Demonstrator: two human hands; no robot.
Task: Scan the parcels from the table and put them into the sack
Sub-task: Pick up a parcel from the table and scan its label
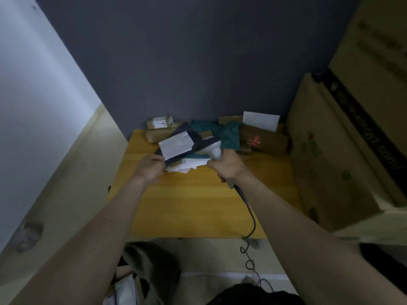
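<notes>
Fingers of left hand [152, 167] curled, pinching near corner of dark parcel [176, 143], so we've got it tilted up off table [198, 205], label facing us, long axis running away and right. Right hand [226, 166] wrapped round scanner [209, 148], head just beside label, pretty much aimed. Sack [149, 267] down by our knees, mostly cut off. Rest of pile blurry.

I could read nothing: print on the parcel label [176, 144] and the big boxes [372, 133] was too blurred.
</notes>
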